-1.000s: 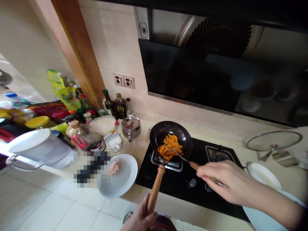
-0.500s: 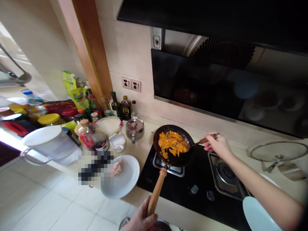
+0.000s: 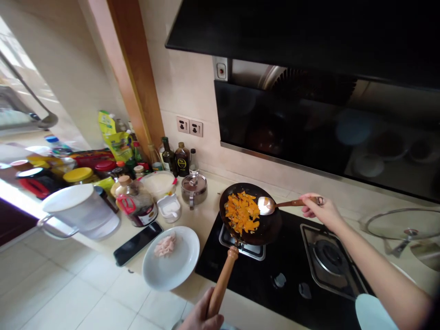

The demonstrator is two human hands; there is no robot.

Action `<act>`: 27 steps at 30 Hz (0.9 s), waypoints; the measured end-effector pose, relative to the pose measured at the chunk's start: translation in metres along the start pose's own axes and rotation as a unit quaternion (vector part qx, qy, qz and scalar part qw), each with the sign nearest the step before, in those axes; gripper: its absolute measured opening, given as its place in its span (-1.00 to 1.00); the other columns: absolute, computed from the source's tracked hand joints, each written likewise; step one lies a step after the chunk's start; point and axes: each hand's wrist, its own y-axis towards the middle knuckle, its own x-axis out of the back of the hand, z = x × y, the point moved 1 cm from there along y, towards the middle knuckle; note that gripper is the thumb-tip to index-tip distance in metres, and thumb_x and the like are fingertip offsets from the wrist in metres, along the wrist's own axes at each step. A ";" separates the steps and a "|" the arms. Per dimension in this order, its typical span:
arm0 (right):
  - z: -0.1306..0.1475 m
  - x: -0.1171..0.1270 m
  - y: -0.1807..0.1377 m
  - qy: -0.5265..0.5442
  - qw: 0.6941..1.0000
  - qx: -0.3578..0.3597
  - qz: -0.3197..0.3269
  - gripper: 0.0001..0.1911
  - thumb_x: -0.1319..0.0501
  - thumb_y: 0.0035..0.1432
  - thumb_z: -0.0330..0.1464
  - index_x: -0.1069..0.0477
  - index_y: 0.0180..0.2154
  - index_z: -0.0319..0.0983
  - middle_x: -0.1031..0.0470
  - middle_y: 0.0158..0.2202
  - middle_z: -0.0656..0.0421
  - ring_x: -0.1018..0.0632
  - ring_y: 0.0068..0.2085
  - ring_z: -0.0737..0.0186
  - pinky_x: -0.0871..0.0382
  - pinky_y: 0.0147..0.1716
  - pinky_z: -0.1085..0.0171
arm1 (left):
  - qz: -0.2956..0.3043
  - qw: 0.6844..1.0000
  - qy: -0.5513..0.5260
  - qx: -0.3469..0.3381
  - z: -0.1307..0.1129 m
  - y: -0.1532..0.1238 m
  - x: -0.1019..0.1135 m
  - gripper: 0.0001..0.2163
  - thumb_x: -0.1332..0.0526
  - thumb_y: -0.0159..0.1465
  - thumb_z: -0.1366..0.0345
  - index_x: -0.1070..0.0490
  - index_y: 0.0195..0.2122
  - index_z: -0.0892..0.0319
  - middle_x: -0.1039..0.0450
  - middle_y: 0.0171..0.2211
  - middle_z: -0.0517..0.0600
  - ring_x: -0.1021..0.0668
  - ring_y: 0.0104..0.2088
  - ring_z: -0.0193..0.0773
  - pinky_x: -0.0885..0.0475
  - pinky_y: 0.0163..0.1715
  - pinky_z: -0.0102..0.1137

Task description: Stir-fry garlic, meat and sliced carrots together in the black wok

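Observation:
My left hand [image 3: 204,314] is closed around the wooden handle of a dark wok [image 3: 270,234], which rests on the left burner. Orange chopped pieces [image 3: 242,211], perhaps carrot or pumpkin, lie in its left half. Closed on the wooden handle of a metal spatula [image 3: 266,206], my right hand [image 3: 318,208] is at the wok's right side. The spatula's shiny blade is inside the wok, just right of the orange pieces. Left of the stove, a white plate [image 3: 185,261] carries a small heap of pale pink meat [image 3: 165,245].
A phone [image 3: 137,243] lies left of the plate. Behind stand a sugar or salt box [image 3: 169,208], a lidded glass pot [image 3: 194,189], a sauce jug [image 3: 135,204] and several bottles. On the right are a second burner [image 3: 330,256], a glass lid [image 3: 405,222] and a pale bowl [image 3: 373,311].
The spatula has turned, so its blade shows bright, apart from the food. The orange pieces sit more bunched to the left. The whole view has shifted slightly.

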 end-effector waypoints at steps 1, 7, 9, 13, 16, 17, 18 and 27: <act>-0.010 -0.009 0.002 0.044 0.999 -0.022 -0.005 -0.63 -0.27 -0.05 -0.11 -0.43 -0.29 -0.25 -0.47 -0.63 0.18 -0.51 -0.63 0.25 -0.41 -0.60 0.30 | -0.003 1.000 -0.004 -0.004 0.001 0.001 0.001 -0.49 -0.22 -0.01 0.31 -0.21 0.01 0.19 -0.34 -0.26 -0.04 -0.37 -0.23 -0.19 -0.29 -0.18 -0.36; -0.020 -0.051 -0.042 0.054 0.991 0.059 0.110 -0.61 -0.17 0.06 -0.07 -0.44 -0.24 -0.24 -0.49 -0.53 0.18 -0.53 -0.54 0.26 -0.44 -0.50 0.29 | -0.002 1.000 0.017 -0.001 0.000 0.000 0.002 -0.54 -0.21 0.00 0.34 -0.25 -0.02 0.17 -0.34 -0.31 -0.09 -0.37 -0.26 -0.23 -0.29 -0.23 -0.40; -0.002 -0.042 -0.065 -0.024 0.980 0.131 0.151 -0.69 -0.15 0.11 -0.12 -0.48 -0.25 -0.19 -0.51 -0.47 0.18 -0.54 -0.49 0.28 -0.43 -0.44 0.31 | -0.002 1.000 0.028 0.007 -0.005 0.000 0.002 -0.59 -0.19 0.01 0.37 -0.26 -0.06 0.18 -0.30 -0.37 -0.11 -0.36 -0.33 -0.28 -0.29 -0.30 -0.41; 0.026 -0.013 -0.098 -0.123 0.956 0.207 0.166 -0.78 -0.16 0.12 -0.20 -0.53 -0.27 -0.12 -0.55 -0.34 0.17 -0.55 -0.40 0.27 -0.42 -0.38 0.33 | 0.004 1.000 0.029 0.007 -0.010 0.000 0.001 -0.60 -0.16 0.02 0.38 -0.25 -0.06 0.17 -0.28 -0.40 -0.12 -0.35 -0.39 -0.31 -0.29 -0.35 -0.42; 0.019 -0.011 -0.109 -0.074 0.973 0.155 0.156 -0.74 -0.15 0.13 -0.18 -0.51 -0.23 -0.15 -0.55 -0.38 0.16 -0.56 -0.44 0.26 -0.44 -0.40 0.32 | 0.010 0.999 0.051 0.007 -0.003 0.001 0.003 -0.56 -0.17 0.01 0.36 -0.24 -0.03 0.16 -0.34 -0.36 -0.10 -0.39 -0.32 -0.25 -0.30 -0.28 -0.40; 0.011 -0.015 -0.111 -0.050 0.980 0.126 0.147 -0.72 -0.14 0.14 -0.17 -0.50 -0.22 -0.17 -0.54 -0.41 0.15 -0.56 -0.45 0.26 -0.44 -0.41 0.31 | 0.006 0.998 0.055 0.005 0.000 0.002 0.004 -0.53 -0.18 0.01 0.34 -0.23 0.00 0.17 -0.36 -0.34 -0.07 -0.41 -0.28 -0.22 -0.30 -0.23 -0.39; 0.001 -0.019 -0.111 -0.025 0.986 0.097 0.136 -0.69 -0.14 0.14 -0.14 -0.49 -0.22 -0.19 -0.53 -0.44 0.15 -0.55 -0.47 0.25 -0.45 -0.41 0.30 | 0.001 0.998 0.056 0.002 0.003 0.003 0.006 -0.49 -0.19 0.01 0.31 -0.20 0.03 0.18 -0.39 -0.30 -0.05 -0.41 -0.22 -0.18 -0.30 -0.18 -0.37; -0.098 -0.061 -0.087 0.184 0.976 -0.067 -0.090 -0.46 -0.28 -0.07 -0.01 -0.43 -0.19 -0.30 -0.54 -0.55 0.15 -0.57 -0.53 0.19 -0.49 -0.48 0.26 | -0.031 0.998 0.060 0.020 0.001 0.003 0.009 -0.44 -0.18 -0.02 0.29 -0.18 0.06 0.23 -0.42 -0.17 0.02 -0.41 -0.14 -0.11 -0.29 -0.10 -0.34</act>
